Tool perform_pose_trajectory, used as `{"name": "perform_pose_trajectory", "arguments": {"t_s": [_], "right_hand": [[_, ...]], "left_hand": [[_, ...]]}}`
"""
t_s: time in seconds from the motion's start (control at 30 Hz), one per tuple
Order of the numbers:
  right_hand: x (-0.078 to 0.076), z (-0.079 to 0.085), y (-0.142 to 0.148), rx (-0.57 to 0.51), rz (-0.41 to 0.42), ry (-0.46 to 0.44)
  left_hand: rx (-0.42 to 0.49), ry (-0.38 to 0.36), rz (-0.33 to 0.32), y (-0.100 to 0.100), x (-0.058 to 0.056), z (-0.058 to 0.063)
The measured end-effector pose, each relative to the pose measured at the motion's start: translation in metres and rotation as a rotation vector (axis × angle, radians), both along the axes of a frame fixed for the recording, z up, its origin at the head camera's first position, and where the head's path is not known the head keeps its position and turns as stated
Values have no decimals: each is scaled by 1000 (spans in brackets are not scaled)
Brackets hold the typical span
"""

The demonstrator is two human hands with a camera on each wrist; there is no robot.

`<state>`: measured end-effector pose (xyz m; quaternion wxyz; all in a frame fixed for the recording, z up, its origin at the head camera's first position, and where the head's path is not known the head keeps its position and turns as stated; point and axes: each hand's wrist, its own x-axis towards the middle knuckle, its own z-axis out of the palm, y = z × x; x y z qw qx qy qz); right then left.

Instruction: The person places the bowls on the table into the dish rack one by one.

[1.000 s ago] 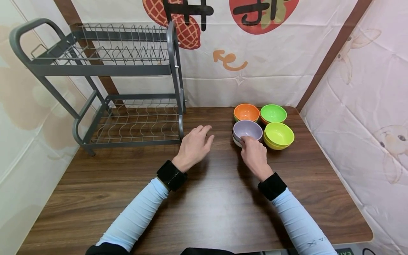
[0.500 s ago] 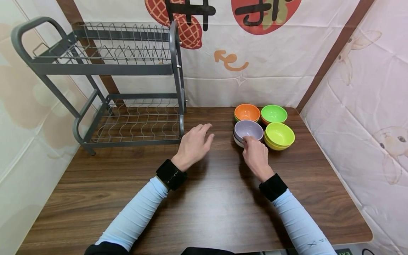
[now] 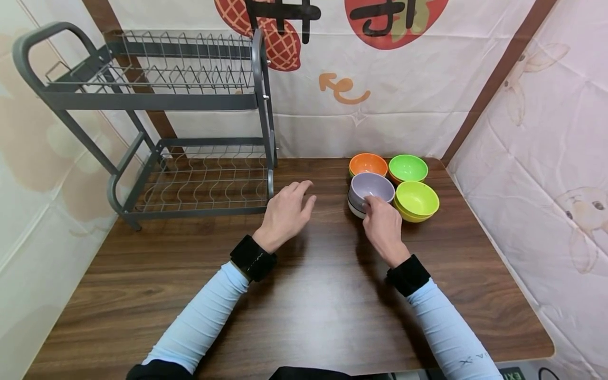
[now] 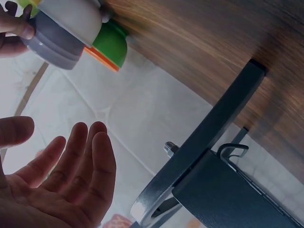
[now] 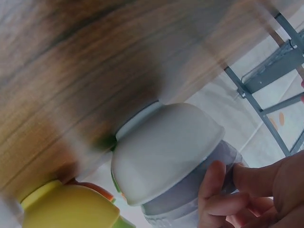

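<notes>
My right hand (image 3: 383, 226) pinches the near rim of a purple bowl (image 3: 369, 184) between thumb and fingers. That bowl sits partly raised and a little tilted inside a white bowl (image 5: 164, 154), as the right wrist view shows; the white one stands on the table. My left hand (image 3: 285, 215) hovers over the table beside the dish rack (image 3: 199, 211), fingers relaxed and nothing in it. Behind the purple bowl is an orange bowl (image 3: 368, 164) stacked on a green one (image 4: 112, 43). To its right stand a green bowl (image 3: 408, 168) and a lime bowl (image 3: 417, 197), the latter on a yellow bowl (image 5: 71, 209).
The two-tier grey dish rack fills the back left of the wooden table (image 3: 304, 295), with wire shelves on both levels. A printed cloth wall (image 3: 404, 121) rises right behind the bowls, and another cloth wall (image 3: 537, 169) runs along the right side.
The purple bowl has risen slightly out of the white bowl and shifted a bit away from me, my right hand holding its rim. My left hand has hardly moved.
</notes>
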<state>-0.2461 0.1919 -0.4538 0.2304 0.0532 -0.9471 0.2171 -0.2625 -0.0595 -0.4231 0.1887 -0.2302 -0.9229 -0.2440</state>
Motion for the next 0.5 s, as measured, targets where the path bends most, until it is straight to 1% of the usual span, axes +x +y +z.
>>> {"name": "perform_pose_trajectory", "arguments": {"t_s": [0.17,0.4,0.5], "right_hand": [[1,6,0,-19,-8,28],[3,10,-2,-27,3,24],[4,12,-4,-30,14,49]], "left_hand": [[-3,-4,3,-3,-1,3],[16,-17,10,-8,1,7],[15,-19,6,-9,0,8]]}}
